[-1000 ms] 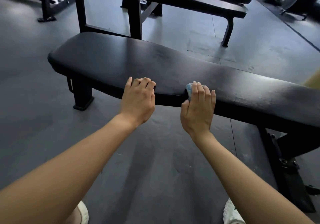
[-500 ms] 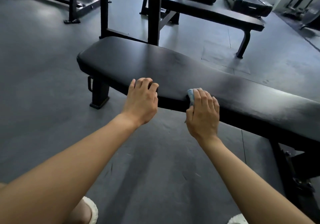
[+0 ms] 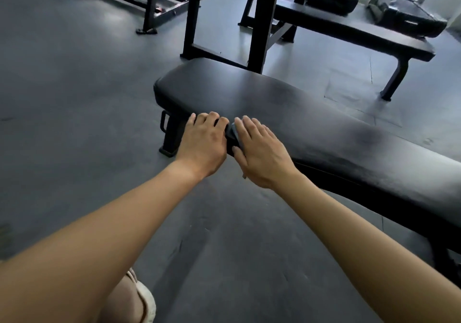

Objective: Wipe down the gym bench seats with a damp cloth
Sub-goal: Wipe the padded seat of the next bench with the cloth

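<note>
A long black padded bench seat (image 3: pixel 311 128) runs from the middle of the view to the right edge. My left hand (image 3: pixel 202 145) rests on its near edge with the fingers curled over the padding. My right hand (image 3: pixel 259 153) lies just to the right, fingers straight, pressing a bluish cloth (image 3: pixel 234 130) flat against the near side of the seat. Only a small corner of the cloth shows beyond my fingertips. The two hands are almost touching.
A second black bench (image 3: pixel 354 33) stands behind on the right. Black rack uprights (image 3: pixel 259 23) rise just behind the near bench, and more frames (image 3: pixel 149 3) stand at the back left. The floor (image 3: pixel 74 98) is grey rubber. My light shoe (image 3: pixel 146 302) is at the bottom.
My right hand has slid the cloth left along the seat's near edge until it is beside my left hand. My view has shifted, so the bench end now sits mid-frame.
</note>
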A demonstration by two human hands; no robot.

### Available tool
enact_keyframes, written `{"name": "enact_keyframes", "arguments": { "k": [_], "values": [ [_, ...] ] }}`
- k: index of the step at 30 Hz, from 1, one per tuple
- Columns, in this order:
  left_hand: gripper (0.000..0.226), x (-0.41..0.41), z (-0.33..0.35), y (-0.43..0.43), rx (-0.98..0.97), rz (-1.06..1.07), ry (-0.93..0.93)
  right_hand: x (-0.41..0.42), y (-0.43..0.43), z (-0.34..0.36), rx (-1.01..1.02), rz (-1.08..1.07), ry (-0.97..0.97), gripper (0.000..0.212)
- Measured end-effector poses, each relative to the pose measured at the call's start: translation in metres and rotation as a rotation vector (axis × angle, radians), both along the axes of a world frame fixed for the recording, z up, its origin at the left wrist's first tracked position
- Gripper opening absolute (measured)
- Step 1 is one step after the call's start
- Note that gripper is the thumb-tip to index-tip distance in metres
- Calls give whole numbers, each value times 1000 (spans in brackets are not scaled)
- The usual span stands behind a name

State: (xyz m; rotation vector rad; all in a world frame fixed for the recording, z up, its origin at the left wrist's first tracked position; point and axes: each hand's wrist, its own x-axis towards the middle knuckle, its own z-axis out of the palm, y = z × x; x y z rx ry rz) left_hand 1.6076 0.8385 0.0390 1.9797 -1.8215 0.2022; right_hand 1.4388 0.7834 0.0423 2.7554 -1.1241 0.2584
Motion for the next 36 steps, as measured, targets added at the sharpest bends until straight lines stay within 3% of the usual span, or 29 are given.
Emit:
{"name": "enact_keyframes", "arguments": {
  "k": [4, 9, 12, 16, 20, 24, 30, 36],
  "values": [
    [35, 3, -3, 1, -11, -8, -5, -28, 2, 0, -72, -12, 8, 63],
    [39, -18, -7, 2, 74, 58, 30, -91, 17, -21, -259, -198, -202, 52],
    [45, -27, -8, 5, 113, 92, 35, -117, 21, -29, -317, -260, -190, 50],
    [45, -38, -3, 8, 65, 31, 19, -95, 26, -21, -246, -286, -228, 53],
    [41, -65, -2, 12, 30, -105, -9, -82, 30, -17, -133, -142, -99, 67],
    [38, -80, -5, 10, 45, -105, 1, -117, 28, -15, -157, -52, -24, 68],
    [30, -87, -12, 6, 16, -66, -4, -196, 35, -38, -304, -236, -52, 74],
    [30, -89, -17, 5, -6, -62, -18, -192, 43, -43, -286, -366, -200, 58]
  ]
}}
